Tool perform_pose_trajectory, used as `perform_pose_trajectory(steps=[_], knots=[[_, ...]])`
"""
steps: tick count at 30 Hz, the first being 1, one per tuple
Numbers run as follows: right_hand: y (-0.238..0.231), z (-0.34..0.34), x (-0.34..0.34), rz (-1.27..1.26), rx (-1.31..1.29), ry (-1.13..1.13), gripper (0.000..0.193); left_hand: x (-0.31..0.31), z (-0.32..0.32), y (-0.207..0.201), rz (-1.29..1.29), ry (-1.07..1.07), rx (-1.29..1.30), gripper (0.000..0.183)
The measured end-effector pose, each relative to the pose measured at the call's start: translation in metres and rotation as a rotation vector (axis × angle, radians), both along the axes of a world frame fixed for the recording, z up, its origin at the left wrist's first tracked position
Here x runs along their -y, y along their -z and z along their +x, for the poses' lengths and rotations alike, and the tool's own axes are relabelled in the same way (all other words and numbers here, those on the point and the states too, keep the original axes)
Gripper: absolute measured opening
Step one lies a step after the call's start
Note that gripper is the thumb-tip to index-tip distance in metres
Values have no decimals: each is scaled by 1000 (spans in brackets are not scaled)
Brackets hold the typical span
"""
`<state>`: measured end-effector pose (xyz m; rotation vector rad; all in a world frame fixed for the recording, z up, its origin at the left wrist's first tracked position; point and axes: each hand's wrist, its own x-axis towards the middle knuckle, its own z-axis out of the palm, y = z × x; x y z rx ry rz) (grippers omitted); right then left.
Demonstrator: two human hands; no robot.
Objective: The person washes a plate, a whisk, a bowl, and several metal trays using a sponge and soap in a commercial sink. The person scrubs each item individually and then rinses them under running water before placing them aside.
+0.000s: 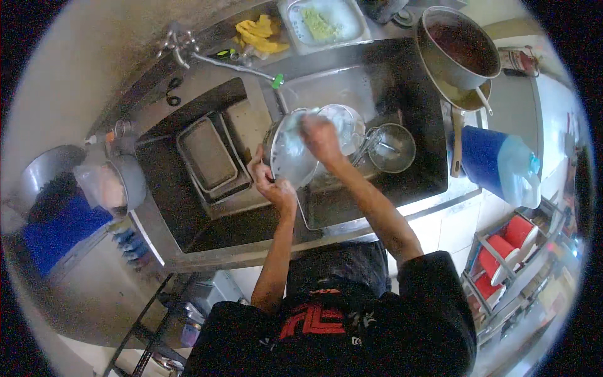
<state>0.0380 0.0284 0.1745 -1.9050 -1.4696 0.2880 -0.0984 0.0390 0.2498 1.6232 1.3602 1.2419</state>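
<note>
Over the sink [433, 169], my left hand [274, 187] is closed round the near left edge of a tilted, shiny metal bowl [294, 164]. Whitish suds cover part of its inside. My right hand [321, 137] is over the bowl's right side, smeared by motion; its fingers and anything in them cannot be made out. Just beyond it sits a round, pale, soapy-looking vessel [342, 119]. To the right, a smaller metal bowl [402, 164] lies in the basin with a wire whisk [370, 141] beside and partly over it.
Rectangular pans [207, 157] fill the left basin. A tap [232, 65] reaches over from the back, near yellow gloves [257, 34] and a metal tray [301, 44]. Stacked pots [461, 53] and a blue liquid jug [496, 163] stand right; a grey pot [132, 182] stands left.
</note>
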Motion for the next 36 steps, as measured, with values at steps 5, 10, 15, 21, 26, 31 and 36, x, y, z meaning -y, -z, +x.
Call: perform_pose_trajectory(steps=[5,10,15,21,26,31,36], knots=[[-37,-21,-25,403,246,-222,29,0,-4,10,-261,-154,122,23],[-45,-22,-17,-37,-431,316,32,8,-9,21,-331,-135,202,26],[-51,-11,-2,-17,-238,-198,45,25,4,-1,-490,-152,396,24],[-90,-15,37,167,-444,-408,43,33,15,-22,-507,-220,424,22],[-66,22,50,-405,-36,-179,40,51,27,-17,-309,-136,329,23],[-74,19,44,173,370,-403,27,68,33,-12,-381,-193,486,27],[-64,31,84,-247,36,-45,13,70,49,-45,29,-245,220,20]])
